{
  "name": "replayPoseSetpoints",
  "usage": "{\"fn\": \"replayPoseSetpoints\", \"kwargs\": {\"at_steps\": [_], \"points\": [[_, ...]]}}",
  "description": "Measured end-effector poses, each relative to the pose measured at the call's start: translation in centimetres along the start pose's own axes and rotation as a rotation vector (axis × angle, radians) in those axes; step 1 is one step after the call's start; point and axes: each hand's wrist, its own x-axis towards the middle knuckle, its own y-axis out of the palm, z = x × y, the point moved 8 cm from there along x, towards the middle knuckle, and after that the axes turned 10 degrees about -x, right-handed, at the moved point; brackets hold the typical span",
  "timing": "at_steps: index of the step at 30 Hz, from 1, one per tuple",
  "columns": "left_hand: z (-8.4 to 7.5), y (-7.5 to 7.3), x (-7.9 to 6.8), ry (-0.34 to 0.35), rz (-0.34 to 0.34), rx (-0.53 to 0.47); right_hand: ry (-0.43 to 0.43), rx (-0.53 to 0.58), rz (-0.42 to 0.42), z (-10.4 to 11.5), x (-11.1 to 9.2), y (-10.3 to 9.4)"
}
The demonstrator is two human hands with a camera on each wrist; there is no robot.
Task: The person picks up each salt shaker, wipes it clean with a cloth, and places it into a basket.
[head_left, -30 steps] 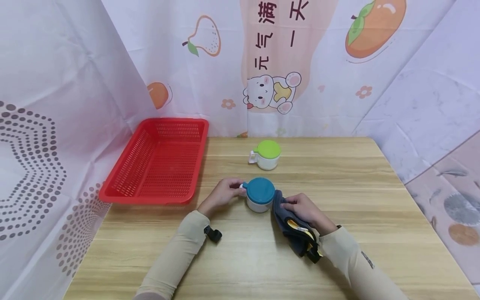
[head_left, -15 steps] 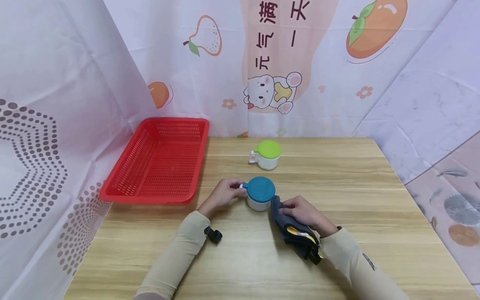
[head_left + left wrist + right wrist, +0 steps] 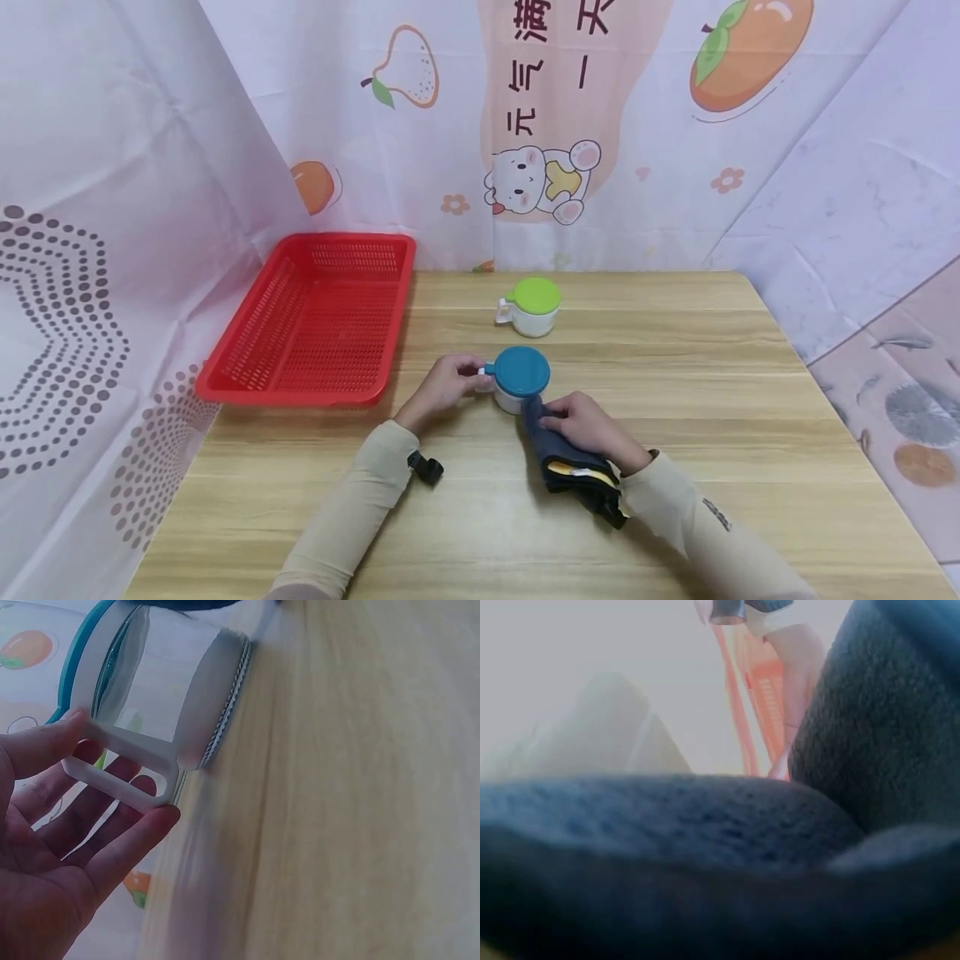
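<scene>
Round, blue-lidded translucent cup (probably rigid) pinched by white handle in left hand; soft-looking grey cloth gripped in right hand.

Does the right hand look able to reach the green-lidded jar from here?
Probably yes: tabletop right of the blue-lidded jar leaves a free way to the green-lidded jar behind it. But the right hand grips the dark gray cloth, so it may need to let go first.

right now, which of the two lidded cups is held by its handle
The blue-lidded cup, whose white handle the left hand holds. The green-lidded cup stands farther back, touched by neither hand.
</scene>
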Motion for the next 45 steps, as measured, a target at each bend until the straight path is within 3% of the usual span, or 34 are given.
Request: {"fn": "replayPoseSetpoints", "kwargs": {"at_steps": [9,14,17,22,28,36,45], "points": [[-0.2,0.0,0.0,0.042,-0.005,-0.002,-0.009,-0.196,-0.151,2.9,0.7,0.9],[-0.3,0.2,0.0,0.033,-0.012,0.032,-0.052,-0.373,-0.225,4.6,1.0,1.5],[-0.3,0.3,0.0,0.031,-0.010,0.051,-0.073,-0.466,-0.260,5.3,1.1,1.8],[-0.2,0.4,-0.2,0.010,-0.005,0.034,-0.029,-0.541,-0.270,5.3,1.0,1.8],[-0.1,0.3,-0.2,-0.004,0.000,0.025,0.031,-0.549,-0.225,4.2,0.9,1.2],[0.0,0.3,0.1,-0.030,0.005,0.018,0.084,-0.470,-0.134,1.6,0.7,-1.0],[0.2,0.0,0.0,-0.065,0.015,0.000,0.135,-0.370,-0.123,-1.5,0.8,-3.4]]}}
